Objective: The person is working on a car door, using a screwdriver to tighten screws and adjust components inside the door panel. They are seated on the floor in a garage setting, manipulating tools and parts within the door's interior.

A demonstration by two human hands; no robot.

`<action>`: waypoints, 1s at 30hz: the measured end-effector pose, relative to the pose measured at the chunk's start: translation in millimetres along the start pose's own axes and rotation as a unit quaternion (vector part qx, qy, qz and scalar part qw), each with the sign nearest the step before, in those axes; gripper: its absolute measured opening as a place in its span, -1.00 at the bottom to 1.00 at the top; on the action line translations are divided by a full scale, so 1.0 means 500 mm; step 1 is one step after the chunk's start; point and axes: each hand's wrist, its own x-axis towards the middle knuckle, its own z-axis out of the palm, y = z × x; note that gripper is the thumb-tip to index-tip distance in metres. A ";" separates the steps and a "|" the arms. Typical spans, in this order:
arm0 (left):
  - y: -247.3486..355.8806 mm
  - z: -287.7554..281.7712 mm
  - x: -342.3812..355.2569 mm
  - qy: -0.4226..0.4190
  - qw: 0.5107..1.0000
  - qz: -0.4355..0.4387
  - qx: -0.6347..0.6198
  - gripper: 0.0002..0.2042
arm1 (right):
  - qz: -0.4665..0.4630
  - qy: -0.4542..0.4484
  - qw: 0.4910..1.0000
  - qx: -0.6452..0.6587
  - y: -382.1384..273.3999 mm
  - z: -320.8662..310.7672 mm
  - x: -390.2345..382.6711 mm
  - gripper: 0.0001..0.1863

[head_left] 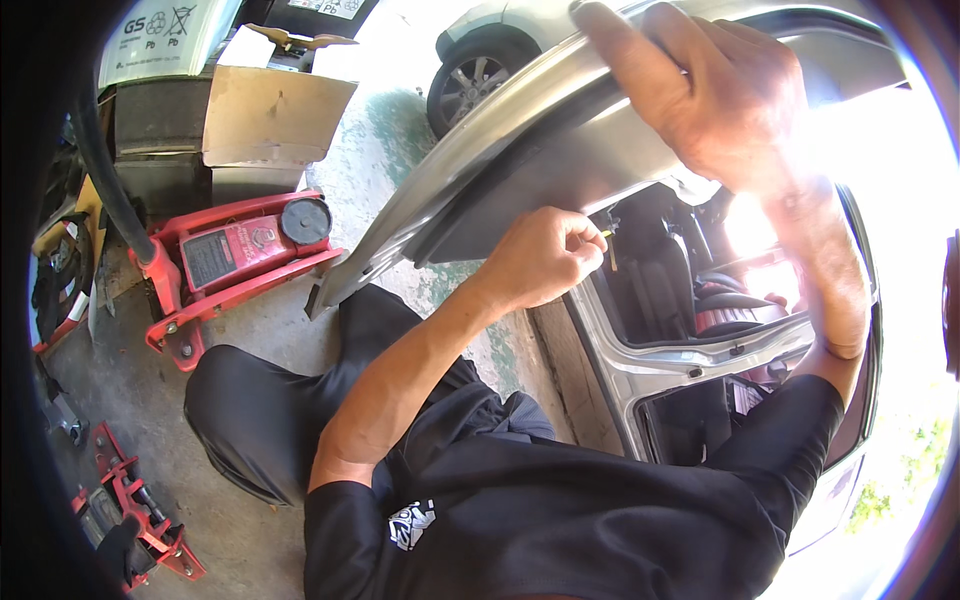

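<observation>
Silver door (565, 150) stood open, work seemingly unfinished: your left fingers (582, 262) pinched a yellow bit (607, 233); your right fingers (632, 58) held unclearly.

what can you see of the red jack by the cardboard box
The jack is red, seemingly painted metal, with two side rails, a round black pad on its right, a dark label plate and a black tubular handle slanting up-left. It stands on the grey floor, beside the cardboard box. Neither the left hand nor right hand touches it.
</observation>
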 end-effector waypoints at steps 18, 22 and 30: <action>-0.001 0.006 0.001 -0.045 0.998 -0.021 -0.025 -0.84 | 0.409 -0.164 0.736 0.514 0.036 -0.086 0.030 -0.76; -0.003 0.005 0.004 -0.037 0.999 -0.022 -0.027 -0.84 | 0.475 -0.180 0.660 0.554 0.053 -0.118 0.055 -0.71; -0.006 -0.010 0.005 -0.023 0.999 -0.020 -0.035 -0.85 | 0.416 -0.162 0.643 0.622 0.062 -0.120 0.033 -0.69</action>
